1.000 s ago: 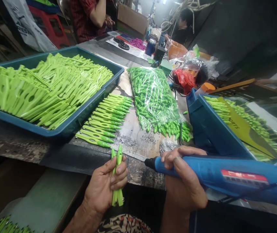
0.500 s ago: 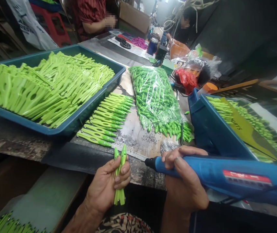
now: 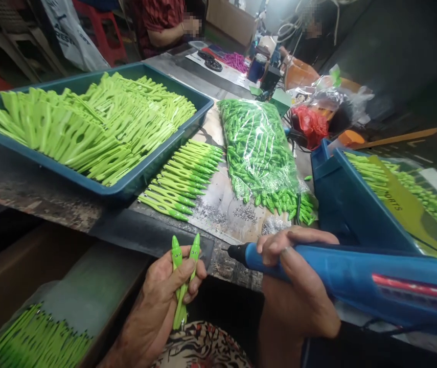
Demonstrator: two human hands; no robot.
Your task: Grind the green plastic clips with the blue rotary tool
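Observation:
My left hand [image 3: 160, 291] is closed around a pair of green plastic pieces [image 3: 182, 301], long and slim with pointed darker tips and small screws near the tips. The tips fan apart above my thumb. In my right hand [image 3: 298, 286] lies a blue electric screwdriver [image 3: 337, 271], its black nose and thin bit pointing left toward the pieces, a short gap away. Just beyond, a row of similar assembled pieces [image 3: 183, 179] lies on the table. Small loose screws [image 3: 245, 213] are scattered beside the row.
A blue tray [image 3: 107, 189] heaped with light green parts stands left. A clear bag [image 3: 258, 148] of green tips lies centre. A blue bin [image 3: 360, 199] is on the right. Below left, a box holds finished-looking pieces [image 3: 38, 337]. Two people sit across the table.
The two pieces in my left hand have turned and spread apart, showing their screws. My view has shifted, so the table contents appear further right. The screwdriver stays in my right hand.

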